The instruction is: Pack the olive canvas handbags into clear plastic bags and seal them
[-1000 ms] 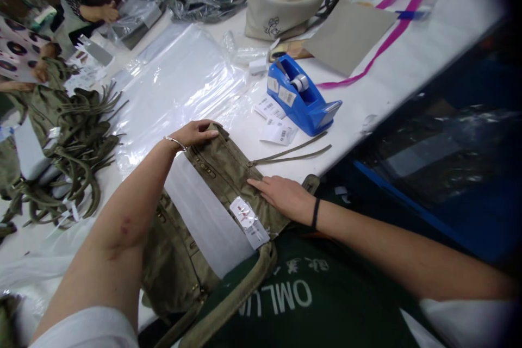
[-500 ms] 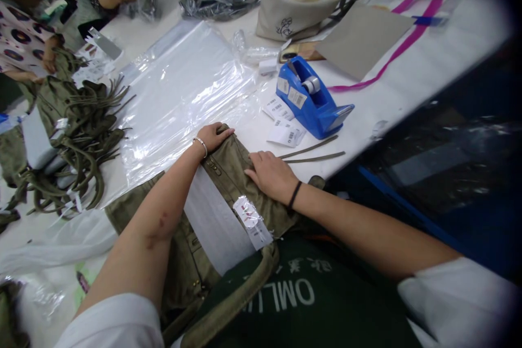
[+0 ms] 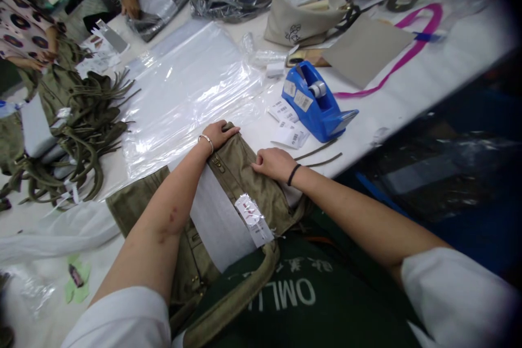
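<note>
An olive-green fabric bag [image 3: 253, 174] lies in front of me at the table edge, its rounded handle [image 3: 236, 299] against my dark green apron. A broad white paper band [image 3: 220, 223] crosses it, and a hang tag [image 3: 253, 217] in shiny plastic rests on top. My left hand [image 3: 218, 135] grips the bag's far corner, fingers bent over the edge. Closed on the bag's right edge, my right hand [image 3: 275, 164] has its fingers curled in and the thumb pressed against the cloth. Two thin cords [image 3: 324, 159] stretch out beyond it.
A blue tape dispenser [image 3: 318, 100] stands beyond my right hand, near printed labels [image 3: 289, 133]. Clear plastic bags [image 3: 191, 87] lie ahead. More olive bags [image 3: 77, 119] are heaped at left. A beige pouch [image 3: 302, 16] stands behind. Two co-workers' hands [image 3: 131, 0] show at upper left.
My right hand has curled its fingers tighter and pulled the bag's edge, showing a paler lining. My left hand stays at the corner. A co-worker's wrapped bag has gone down onto the table.
</note>
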Action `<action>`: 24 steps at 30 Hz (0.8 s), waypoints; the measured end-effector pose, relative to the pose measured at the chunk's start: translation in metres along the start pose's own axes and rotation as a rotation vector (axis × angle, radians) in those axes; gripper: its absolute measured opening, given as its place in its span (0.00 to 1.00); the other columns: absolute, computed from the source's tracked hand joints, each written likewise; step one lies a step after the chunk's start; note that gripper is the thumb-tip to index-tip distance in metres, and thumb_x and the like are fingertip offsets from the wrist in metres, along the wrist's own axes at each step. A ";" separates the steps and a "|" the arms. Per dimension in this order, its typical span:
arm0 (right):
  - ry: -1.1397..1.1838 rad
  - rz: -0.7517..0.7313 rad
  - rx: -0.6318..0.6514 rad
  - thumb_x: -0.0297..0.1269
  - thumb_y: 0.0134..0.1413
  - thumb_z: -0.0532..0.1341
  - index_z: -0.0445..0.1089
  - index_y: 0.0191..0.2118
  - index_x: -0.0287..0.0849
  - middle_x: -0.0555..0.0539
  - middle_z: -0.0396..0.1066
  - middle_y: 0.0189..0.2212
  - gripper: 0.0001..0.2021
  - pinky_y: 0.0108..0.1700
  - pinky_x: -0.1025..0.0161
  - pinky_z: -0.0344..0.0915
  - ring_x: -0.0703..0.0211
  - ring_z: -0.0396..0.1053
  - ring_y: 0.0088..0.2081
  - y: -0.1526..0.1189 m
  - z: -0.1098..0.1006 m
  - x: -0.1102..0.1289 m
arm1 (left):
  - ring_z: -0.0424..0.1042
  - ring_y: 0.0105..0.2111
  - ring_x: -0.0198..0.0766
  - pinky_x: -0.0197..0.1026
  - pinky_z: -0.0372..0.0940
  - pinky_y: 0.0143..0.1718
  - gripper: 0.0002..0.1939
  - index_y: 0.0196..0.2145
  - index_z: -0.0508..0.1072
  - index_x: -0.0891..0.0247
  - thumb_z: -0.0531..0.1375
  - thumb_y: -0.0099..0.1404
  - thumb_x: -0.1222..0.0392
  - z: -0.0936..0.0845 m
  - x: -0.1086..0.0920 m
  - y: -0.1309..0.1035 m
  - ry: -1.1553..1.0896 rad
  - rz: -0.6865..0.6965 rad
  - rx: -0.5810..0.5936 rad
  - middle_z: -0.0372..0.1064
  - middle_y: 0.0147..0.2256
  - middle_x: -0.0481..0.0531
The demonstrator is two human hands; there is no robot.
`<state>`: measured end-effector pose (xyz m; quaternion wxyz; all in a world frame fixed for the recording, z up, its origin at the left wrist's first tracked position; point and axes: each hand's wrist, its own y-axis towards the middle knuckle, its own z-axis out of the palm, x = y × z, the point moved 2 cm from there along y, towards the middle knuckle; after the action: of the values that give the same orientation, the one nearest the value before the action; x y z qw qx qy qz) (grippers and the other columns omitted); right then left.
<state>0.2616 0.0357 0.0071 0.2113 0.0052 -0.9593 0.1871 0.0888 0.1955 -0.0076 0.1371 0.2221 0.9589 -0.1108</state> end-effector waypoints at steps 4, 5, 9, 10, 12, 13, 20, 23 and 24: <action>0.013 0.015 -0.117 0.52 0.60 0.61 0.70 0.44 0.44 0.46 0.77 0.37 0.17 0.35 0.63 0.60 0.54 0.74 0.37 -0.011 0.008 -0.003 | 0.69 0.33 0.44 0.42 0.59 0.34 0.33 0.33 0.71 0.60 0.52 0.60 0.25 0.001 0.001 0.000 -0.022 -0.006 -0.002 0.73 0.33 0.55; 0.003 0.012 -0.137 0.54 0.59 0.61 0.69 0.46 0.44 0.45 0.77 0.38 0.20 0.35 0.63 0.60 0.54 0.74 0.37 -0.012 0.010 -0.002 | 0.69 0.33 0.44 0.42 0.59 0.35 0.33 0.33 0.71 0.60 0.52 0.59 0.24 0.002 0.001 0.000 -0.026 -0.006 -0.008 0.73 0.33 0.55; -0.049 -0.041 -0.128 0.55 0.58 0.62 0.69 0.43 0.44 0.45 0.76 0.39 0.19 0.36 0.62 0.60 0.53 0.73 0.39 -0.009 0.010 0.007 | 0.69 0.33 0.45 0.42 0.59 0.35 0.33 0.35 0.71 0.59 0.51 0.60 0.25 0.002 0.002 -0.005 -0.036 -0.011 -0.050 0.73 0.32 0.54; -0.043 -0.044 -0.112 0.54 0.58 0.62 0.70 0.41 0.44 0.46 0.76 0.38 0.17 0.35 0.63 0.60 0.53 0.73 0.39 -0.007 0.008 0.009 | 0.69 0.33 0.45 0.42 0.59 0.35 0.32 0.35 0.71 0.59 0.51 0.60 0.25 0.002 0.002 -0.006 -0.038 -0.013 -0.059 0.73 0.32 0.54; -0.032 -0.026 -0.073 0.53 0.58 0.61 0.71 0.38 0.45 0.47 0.76 0.36 0.15 0.35 0.63 0.60 0.54 0.73 0.38 -0.005 0.006 0.010 | 0.69 0.33 0.44 0.42 0.59 0.35 0.32 0.35 0.71 0.59 0.51 0.61 0.25 0.002 0.003 -0.008 -0.046 -0.015 -0.066 0.73 0.32 0.54; -0.034 -0.010 -0.059 0.52 0.58 0.61 0.72 0.37 0.44 0.47 0.76 0.34 0.15 0.35 0.63 0.59 0.54 0.73 0.38 -0.004 0.005 0.009 | 0.69 0.33 0.44 0.42 0.60 0.35 0.32 0.34 0.71 0.59 0.51 0.61 0.25 0.002 0.003 -0.008 -0.051 -0.017 -0.064 0.73 0.32 0.54; -0.103 0.095 -0.050 0.50 0.62 0.56 0.73 0.36 0.43 0.45 0.76 0.31 0.16 0.36 0.63 0.61 0.53 0.73 0.36 -0.016 0.002 -0.008 | 0.72 0.39 0.49 0.44 0.63 0.39 0.35 0.38 0.73 0.61 0.54 0.57 0.24 0.003 0.001 0.003 -0.051 -0.099 0.027 0.75 0.38 0.59; -0.170 0.032 -0.069 0.46 0.62 0.59 0.72 0.44 0.39 0.38 0.75 0.40 0.15 0.44 0.58 0.65 0.48 0.72 0.44 -0.020 -0.017 0.008 | 0.73 0.42 0.53 0.46 0.64 0.41 0.38 0.43 0.75 0.64 0.55 0.55 0.24 0.001 -0.001 0.008 -0.030 -0.150 0.099 0.75 0.43 0.62; -0.172 -0.026 -0.132 0.42 0.63 0.59 0.71 0.49 0.37 0.36 0.74 0.45 0.15 0.48 0.55 0.65 0.46 0.70 0.48 -0.019 -0.024 0.018 | 0.73 0.44 0.54 0.46 0.65 0.42 0.39 0.44 0.75 0.65 0.55 0.56 0.25 0.000 -0.003 0.008 -0.022 -0.157 0.121 0.75 0.44 0.64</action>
<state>0.2565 0.0279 0.0417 0.1304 0.0198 -0.9840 0.1194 0.0948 0.2015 -0.0078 0.1249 0.1527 0.9635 -0.1812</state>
